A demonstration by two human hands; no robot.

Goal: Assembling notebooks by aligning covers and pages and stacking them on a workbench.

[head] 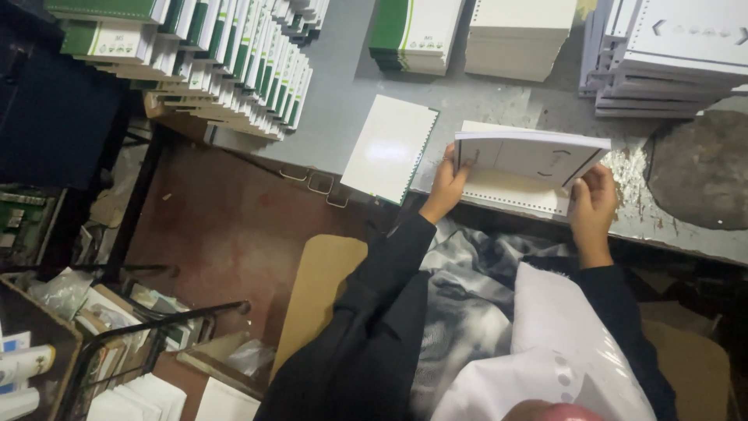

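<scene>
My left hand (446, 185) grips the left edge of a thin stack of white punched sheets (530, 152), lifted and tilted above another white perforated sheet (514, 191) on the grey table (343, 117). My right hand (592, 206) holds the same stack at its lower right corner. Both arms wear dark sleeves. A white glossy cover with a green edge (388, 148) lies just left of my left hand, overhanging the table's edge.
Fanned green-and-white booklets (234, 62) fill the table's far left. More stacks stand at the back: green-white (413, 35), plain white (518, 39), and white punched sheets (670, 54). A dark round patch (701, 168) is at right. Wire racks with paper (132, 343) stand on the red floor.
</scene>
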